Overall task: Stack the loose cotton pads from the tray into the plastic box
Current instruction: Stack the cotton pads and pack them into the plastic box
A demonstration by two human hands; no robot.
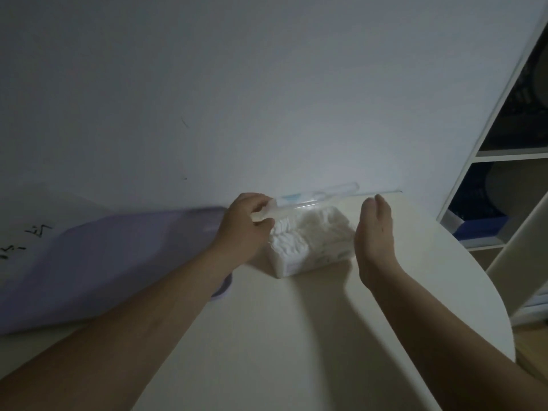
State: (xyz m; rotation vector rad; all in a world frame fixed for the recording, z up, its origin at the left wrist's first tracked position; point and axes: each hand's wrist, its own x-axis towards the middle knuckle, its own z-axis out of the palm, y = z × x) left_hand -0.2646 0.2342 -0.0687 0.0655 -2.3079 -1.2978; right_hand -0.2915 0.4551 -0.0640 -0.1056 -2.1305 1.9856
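Seems the closing step, stacking likely done. Left hand (247,223) pinching the clear lid (320,200) in its fingers, above the plastic box (296,266) at frame centre on the desk (267,336); right hand (375,232) flat, fingers straight, just right of it. Next: lowering the lid squarely, pressing shut. Packed with ruffled white cotton pads (314,229); purple tray (103,262) at left, blurred

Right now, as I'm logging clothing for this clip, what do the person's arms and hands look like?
Left forearm and right forearm are bare, with no sleeves in view. The left hand and right hand wear no gloves; no ring, watch or bracelet shows in dim light.
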